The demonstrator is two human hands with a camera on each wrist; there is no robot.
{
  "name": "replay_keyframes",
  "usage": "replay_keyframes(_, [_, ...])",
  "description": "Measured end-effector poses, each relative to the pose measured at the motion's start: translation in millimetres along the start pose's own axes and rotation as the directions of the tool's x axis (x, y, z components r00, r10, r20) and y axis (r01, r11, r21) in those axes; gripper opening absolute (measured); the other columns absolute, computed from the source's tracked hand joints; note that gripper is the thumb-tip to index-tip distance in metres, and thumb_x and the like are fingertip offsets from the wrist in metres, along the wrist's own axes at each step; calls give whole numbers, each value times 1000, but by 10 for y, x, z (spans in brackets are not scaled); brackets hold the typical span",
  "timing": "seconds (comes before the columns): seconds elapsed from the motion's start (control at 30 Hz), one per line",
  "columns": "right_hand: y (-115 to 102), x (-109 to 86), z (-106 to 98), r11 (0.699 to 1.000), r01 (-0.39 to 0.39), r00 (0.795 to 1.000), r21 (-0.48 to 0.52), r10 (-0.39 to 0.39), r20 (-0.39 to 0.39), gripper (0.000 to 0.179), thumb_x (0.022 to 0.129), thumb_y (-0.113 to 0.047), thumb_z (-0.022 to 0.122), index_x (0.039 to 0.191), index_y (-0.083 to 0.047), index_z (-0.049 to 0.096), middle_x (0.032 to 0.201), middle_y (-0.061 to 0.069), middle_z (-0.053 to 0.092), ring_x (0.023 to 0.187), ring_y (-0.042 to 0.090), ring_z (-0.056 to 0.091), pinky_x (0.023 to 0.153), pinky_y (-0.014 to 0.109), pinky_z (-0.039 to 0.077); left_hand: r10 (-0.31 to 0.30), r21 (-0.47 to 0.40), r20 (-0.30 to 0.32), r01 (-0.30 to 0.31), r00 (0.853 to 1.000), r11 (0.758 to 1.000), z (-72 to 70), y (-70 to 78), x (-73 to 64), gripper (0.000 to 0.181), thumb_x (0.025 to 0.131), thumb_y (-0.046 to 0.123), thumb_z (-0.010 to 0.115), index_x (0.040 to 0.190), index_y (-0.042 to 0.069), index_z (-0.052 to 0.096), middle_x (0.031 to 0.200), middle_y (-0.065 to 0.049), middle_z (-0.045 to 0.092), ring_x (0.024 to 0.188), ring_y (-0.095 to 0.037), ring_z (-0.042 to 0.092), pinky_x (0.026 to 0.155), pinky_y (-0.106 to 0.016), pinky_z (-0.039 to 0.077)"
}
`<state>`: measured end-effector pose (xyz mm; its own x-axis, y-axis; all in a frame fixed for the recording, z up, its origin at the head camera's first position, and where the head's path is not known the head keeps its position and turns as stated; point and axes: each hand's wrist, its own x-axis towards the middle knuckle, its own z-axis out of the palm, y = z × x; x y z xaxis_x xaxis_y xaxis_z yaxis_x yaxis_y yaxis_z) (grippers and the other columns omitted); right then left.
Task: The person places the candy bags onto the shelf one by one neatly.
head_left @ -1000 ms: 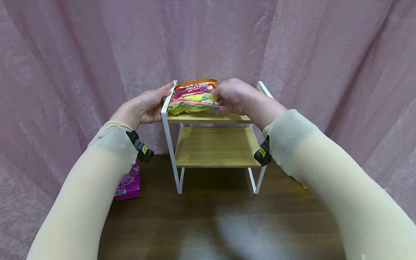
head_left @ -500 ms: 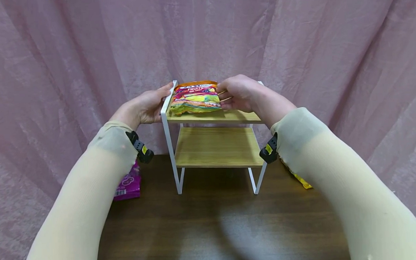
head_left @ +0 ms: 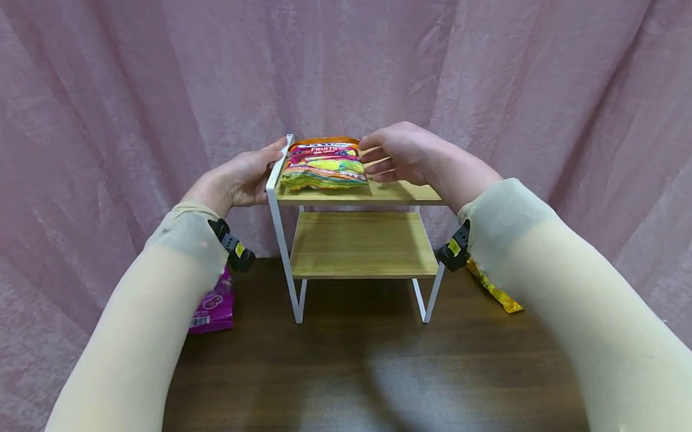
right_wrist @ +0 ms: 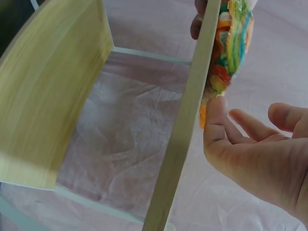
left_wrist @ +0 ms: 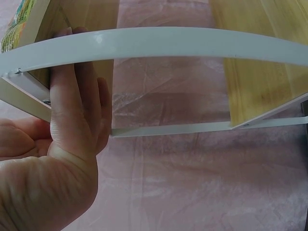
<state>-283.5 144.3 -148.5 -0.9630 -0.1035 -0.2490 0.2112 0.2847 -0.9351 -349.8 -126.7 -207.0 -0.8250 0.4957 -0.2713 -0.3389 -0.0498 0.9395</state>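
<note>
A bag of fruit candy (head_left: pixel 324 164), orange and red with green at its front, lies flat at the left end of the rack's top board. My left hand (head_left: pixel 243 176) grips the white left edge of the two-tier shelf rack (head_left: pixel 361 244). In the left wrist view the fingers (left_wrist: pixel 72 101) of that hand reach under the top board, with the thumb on the upper side. Over the right part of the top board is my right hand (head_left: pixel 403 153), fingers loosely extended at the bag's right edge. In the right wrist view a fingertip (right_wrist: pixel 215 107) is close to the bag; contact is unclear.
A purple bag (head_left: pixel 214 306) lies on the dark wooden surface (head_left: pixel 352 381) to the left, partly behind my left sleeve. At the right, a yellow bag (head_left: pixel 494 290) shows past my right sleeve. A pink curtain (head_left: pixel 352 57) hangs behind.
My right hand has let go of the candy bag and shifted slightly right, its fingers loosening. The bag has settled flatter on the top board. My left hand has stayed in place.
</note>
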Motion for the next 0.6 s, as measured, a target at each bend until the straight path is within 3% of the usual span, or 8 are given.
replay_keyframes(0.2, [12, -88, -151, 988, 94, 995, -121, -90, 33, 50, 111, -31, 44, 154, -6, 43, 148, 14, 50, 127, 29, 52, 108, 40, 47, -2, 18, -1, 2, 1000, 1000, 6, 6, -12, 53, 113, 38, 21, 159, 58, 4, 98, -11, 74, 68, -20, 74, 58, -33, 62])
replay_keyframes(0.33, [38, -180, -241, 937, 194, 981, -290, -179, 80, 59, 110, -40, 45, 157, -5, 39, 153, 14, 46, 142, 31, 42, 115, 42, 40, -8, 27, -11, 9, 1000, 1000, 7, 3, -16, 53, 113, 38, 21, 159, 58, 5, 98, -11, 74, 67, -20, 74, 55, -32, 61])
replay_keyframes(0.43, [65, -258, -285, 845, 276, 961, -458, -255, 109, 66, 107, -51, 46, 159, -11, 38, 158, 8, 42, 148, 26, 32, 121, 43, 30, -10, 23, -17, 10, 1000, 1000, 6, 3, -19, 53, 113, 38, 22, 159, 58, 5, 98, -11, 74, 67, -20, 74, 55, -32, 61])
replay_keyframes(0.6, [132, -344, -307, 632, 353, 929, -690, -322, 180, 74, 100, -69, 41, 162, -29, 33, 165, -5, 31, 152, 16, 21, 124, 46, 19, -2, 22, -12, 2, 1000, 1000, -6, 4, -22, 53, 113, 37, 21, 159, 57, 4, 96, -11, 75, 68, -20, 74, 58, -33, 62])
